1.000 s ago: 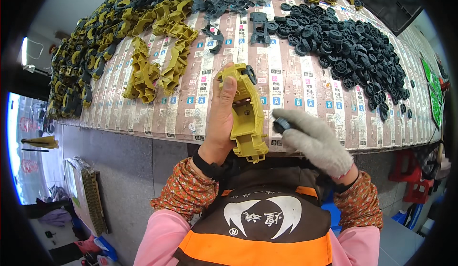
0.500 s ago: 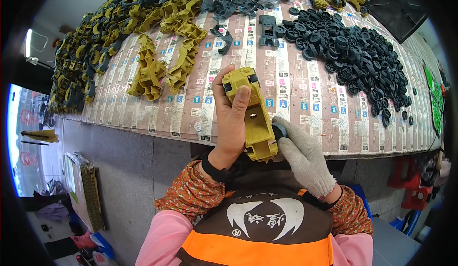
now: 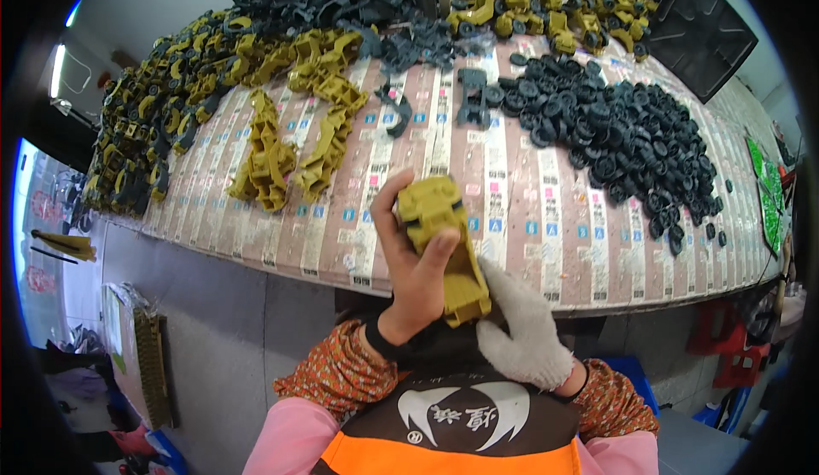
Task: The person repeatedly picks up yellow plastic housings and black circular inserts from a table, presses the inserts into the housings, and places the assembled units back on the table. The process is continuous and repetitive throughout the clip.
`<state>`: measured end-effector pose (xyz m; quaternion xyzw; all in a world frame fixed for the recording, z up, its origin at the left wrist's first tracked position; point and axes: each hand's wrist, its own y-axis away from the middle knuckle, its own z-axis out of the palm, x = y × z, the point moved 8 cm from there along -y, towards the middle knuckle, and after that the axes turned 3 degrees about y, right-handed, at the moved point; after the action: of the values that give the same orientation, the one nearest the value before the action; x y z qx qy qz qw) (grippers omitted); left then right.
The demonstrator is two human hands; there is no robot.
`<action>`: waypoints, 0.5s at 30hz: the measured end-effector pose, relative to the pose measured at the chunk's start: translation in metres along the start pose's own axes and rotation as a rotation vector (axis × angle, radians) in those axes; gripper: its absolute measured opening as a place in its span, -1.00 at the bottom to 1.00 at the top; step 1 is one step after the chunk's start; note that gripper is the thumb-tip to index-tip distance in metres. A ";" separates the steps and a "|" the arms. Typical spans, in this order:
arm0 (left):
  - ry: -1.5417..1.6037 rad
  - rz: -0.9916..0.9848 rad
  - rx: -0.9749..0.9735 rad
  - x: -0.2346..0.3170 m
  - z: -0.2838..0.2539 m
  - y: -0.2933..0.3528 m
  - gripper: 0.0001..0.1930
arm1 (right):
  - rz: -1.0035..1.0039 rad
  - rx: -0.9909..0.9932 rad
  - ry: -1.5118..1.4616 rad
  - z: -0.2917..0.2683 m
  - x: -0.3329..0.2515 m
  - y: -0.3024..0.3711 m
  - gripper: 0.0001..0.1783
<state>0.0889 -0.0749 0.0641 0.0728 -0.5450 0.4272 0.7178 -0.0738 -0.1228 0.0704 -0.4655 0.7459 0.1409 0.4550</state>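
Note:
A yellow plastic toy truck body, with a cab at its far end and an open bed at the near end, is tilted in front of me above the table's near edge. My left hand, bare, grips the cab end with its thumb across the top. My right hand wears a white knitted glove and closes on the truck's near right side. Its fingertips are partly hidden by the truck, and no wheel shows in it.
Black toy wheels lie heaped on the table to the right. Yellow truck bodies and a dark chassis part lie ahead. Yellow-and-black pieces pile up at left. A dark crate stands at far right.
The truck body has come down in the picture and is blurred. The black wheel seen at my gloved fingers is out of sight. My right hand sits lower along the truck's side.

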 end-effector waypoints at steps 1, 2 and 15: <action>0.024 0.029 0.016 0.004 0.003 0.004 -0.19 | 0.036 -0.030 0.029 0.002 0.002 -0.001 -0.15; 0.024 0.056 0.015 0.009 0.005 0.007 -0.15 | 0.061 -0.036 0.035 0.002 0.001 -0.001 -0.14; 0.069 -0.008 0.094 -0.008 -0.002 -0.003 -0.29 | 0.285 -0.221 -0.032 -0.002 0.001 -0.037 -0.01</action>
<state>0.0921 -0.0795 0.0580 0.0940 -0.4990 0.4516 0.7336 -0.0449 -0.1437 0.0785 -0.3999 0.7770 0.2926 0.3883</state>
